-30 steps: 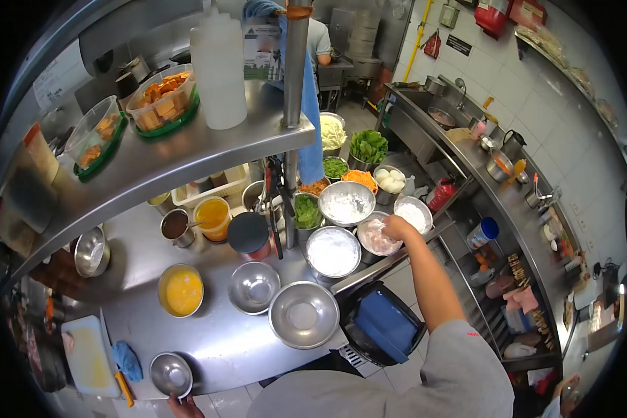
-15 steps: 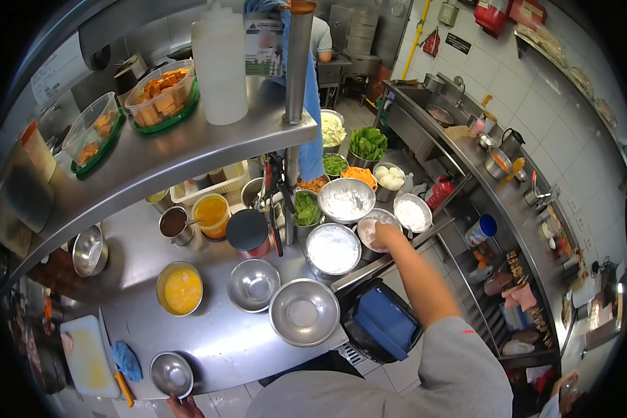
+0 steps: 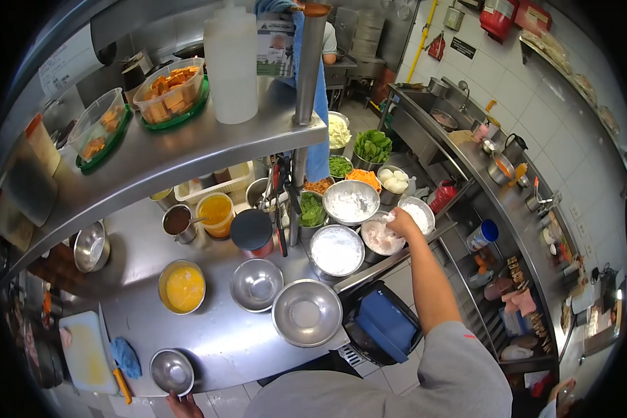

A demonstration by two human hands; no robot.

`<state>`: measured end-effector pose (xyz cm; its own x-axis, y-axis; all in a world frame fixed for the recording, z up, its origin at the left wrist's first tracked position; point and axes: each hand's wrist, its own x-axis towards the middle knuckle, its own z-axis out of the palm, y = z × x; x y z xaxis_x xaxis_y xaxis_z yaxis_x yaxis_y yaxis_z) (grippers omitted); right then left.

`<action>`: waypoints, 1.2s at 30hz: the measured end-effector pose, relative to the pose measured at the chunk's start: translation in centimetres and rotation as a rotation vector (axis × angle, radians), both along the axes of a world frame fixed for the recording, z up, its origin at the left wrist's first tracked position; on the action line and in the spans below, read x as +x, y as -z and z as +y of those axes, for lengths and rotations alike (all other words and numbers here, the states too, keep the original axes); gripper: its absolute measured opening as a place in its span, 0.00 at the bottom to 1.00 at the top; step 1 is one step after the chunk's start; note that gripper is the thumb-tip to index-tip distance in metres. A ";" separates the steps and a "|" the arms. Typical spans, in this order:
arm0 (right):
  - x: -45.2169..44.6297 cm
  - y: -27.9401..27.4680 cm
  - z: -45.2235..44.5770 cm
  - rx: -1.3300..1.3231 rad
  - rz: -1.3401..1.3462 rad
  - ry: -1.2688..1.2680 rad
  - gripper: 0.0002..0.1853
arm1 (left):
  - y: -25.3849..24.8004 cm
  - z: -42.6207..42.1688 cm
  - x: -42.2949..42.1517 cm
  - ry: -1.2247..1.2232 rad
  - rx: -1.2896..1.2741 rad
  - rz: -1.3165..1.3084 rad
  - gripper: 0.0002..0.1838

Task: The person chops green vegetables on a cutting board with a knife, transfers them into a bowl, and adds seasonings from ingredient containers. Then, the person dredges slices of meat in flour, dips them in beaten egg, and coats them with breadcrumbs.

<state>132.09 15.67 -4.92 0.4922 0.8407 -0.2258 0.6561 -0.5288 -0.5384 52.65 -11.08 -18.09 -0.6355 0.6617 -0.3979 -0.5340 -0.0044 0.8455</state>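
Observation:
My left hand (image 3: 184,405) grips the rim of a small steel bowl (image 3: 172,371) at the table's front edge, with most of the hand below it. Nothing shows inside that bowl. My right hand (image 3: 402,222) is over the far right rim of a steel bowl (image 3: 382,237) of pale pinkish pieces, probably raw meat. Its fingers are pinched together around a whitish bit too small to name. Close by stand a bowl of white powder (image 3: 336,251), a second floury bowl (image 3: 352,203) behind it, and a third white-filled bowl (image 3: 416,214) to the right.
Two steel bowls (image 3: 306,313) (image 3: 256,285) and a pot of beaten egg (image 3: 182,287) stand on the steel table. A cutting board (image 3: 89,352), blue cloth (image 3: 126,357) and orange-handled knife (image 3: 122,385) lie left. An overhead shelf (image 3: 209,150) and a blue-lidded bin (image 3: 383,322) border the work area.
My right hand has lifted from inside the bowl of pale pieces towards its far right rim, uncovering the contents. The view has shifted slightly. My left hand keeps its hold on the small bowl.

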 end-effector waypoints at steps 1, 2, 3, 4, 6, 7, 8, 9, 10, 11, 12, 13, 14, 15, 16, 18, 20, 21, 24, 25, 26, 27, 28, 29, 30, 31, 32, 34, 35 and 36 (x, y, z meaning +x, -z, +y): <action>-0.8 -0.8 -0.1 0.024 0.011 0.049 0.29 | 0.0 0.1 -0.1 0.000 -0.006 0.000 0.17; -1.2 -1.2 -0.2 0.046 0.022 0.097 0.29 | -0.1 0.1 -0.1 0.000 -0.013 0.001 0.17; -1.2 -0.3 0.0 0.045 0.024 0.097 0.29 | -0.1 0.0 -0.2 0.000 -0.014 0.003 0.17; -0.9 1.6 0.4 0.044 -0.172 -0.003 0.29 | -0.3 0.1 -0.2 0.015 0.009 -0.003 0.16; -0.6 3.6 1.0 0.044 -0.370 -0.101 0.29 | -0.5 0.3 0.0 0.030 0.033 -0.010 0.16; -1.1 4.1 1.6 -0.111 -0.380 -0.115 0.30 | -0.6 0.4 0.2 0.025 0.030 -0.015 0.15; -0.9 5.5 2.2 -0.265 -0.388 -0.131 0.30 | -0.7 0.4 0.1 0.017 0.027 -0.019 0.14; -1.2 7.4 2.5 -0.216 -0.472 -0.087 0.30 | -0.7 0.4 0.0 0.014 0.027 -0.016 0.14; -2.3 7.0 2.2 -0.215 -0.470 -0.091 0.30 | -0.6 0.4 -0.1 0.023 0.022 -0.020 0.14; -4.0 5.7 1.7 -0.227 -0.413 0.004 0.29 | -0.4 0.5 -0.2 0.031 0.018 -0.024 0.13; -5.4 4.1 1.2 -0.239 -0.356 0.097 0.29 | -0.2 0.5 -0.2 0.026 0.018 -0.023 0.13; -5.9 3.0 1.0 -0.267 -0.307 0.104 0.32 | 0.0 0.4 -0.3 0.017 0.012 -0.019 0.13; -5.1 3.6 1.5 -0.266 -0.307 0.101 0.32 | 0.0 0.4 -0.4 0.007 0.007 -0.016 0.13; -3.6 4.4 2.3 -0.365 -0.248 0.022 0.34 | 0.1 0.3 -0.4 0.004 0.007 -0.017 0.13; -1.7 5.6 3.0 -0.464 -0.192 -0.056 0.36 | -0.3 0.3 0.0 -0.005 -0.003 -0.009 0.13; 0.0 7.1 3.0 -0.429 -0.244 -0.116 0.40 | -0.4 0.3 0.4 -0.018 -0.014 -0.007 0.13; -0.4 5.7 1.7 -0.187 -0.290 -0.078 0.33 | -0.3 0.2 0.3 -0.011 -0.017 -0.022 0.12; -0.3 4.6 1.0 -0.146 -0.148 0.001 0.34 | -0.2 0.2 0.4 -0.012 -0.019 -0.023 0.12; -0.3 2.2 -0.8 0.058 0.024 0.143 0.31 | -0.3 0.4 0.4 -0.031 -0.005 -0.038 0.11; 0.0 2.1 -1.0 0.144 0.061 0.154 0.30 | -0.2 0.4 -0.1 0.008 -0.025 -0.027 0.11; 0.2 2.1 -1.4 0.145 0.059 0.161 0.30 | 0.0 0.5 -0.4 0.047 -0.045 -0.015 0.11; 0.4 2.0 -2.0 0.212 0.101 0.199 0.29 | 0.3 0.7 -0.6 0.055 -0.044 -0.016 0.11; 0.2 1.3 -2.5 0.280 0.143 0.236 0.28 | 0.3 1.0 -0.7 0.064 -0.032 -0.010 0.11; 0.0 0.6 -2.8 0.306 0.184 0.242 0.26 | 0.3 1.3 -0.7 0.072 -0.020 -0.005 0.11; -0.1 -0.3 -3.4 0.307 0.181 0.244 0.26 | 0.4 1.6 -0.9 0.075 -0.020 -0.008 0.11; -0.2 -1.4 -4.0 0.357 0.282 0.303 0.26 | 0.6 1.9 -1.2 0.082 -0.015 -0.009 0.11; -0.7 -2.2 -4.4 0.404 0.382 0.358 0.27 | 1.0 1.9 -1.5 0.087 -0.012 -0.011 0.11; -0.7 -3.3 -5.7 0.518 0.676 0.332 0.28 | 1.0 2.2 -1.1 0.075 -0.031 -0.030 0.13; -1.6 -4.3 -6.5 0.578 0.799 0.319 0.28 | 0.7 2.5 -0.8 0.065 -0.047 -0.042 0.16; -1.1 -4.2 -7.0 0.596 0.919 0.247 0.29 | -0.6 3.1 0.6 -0.001 -0.064 -0.072 0.16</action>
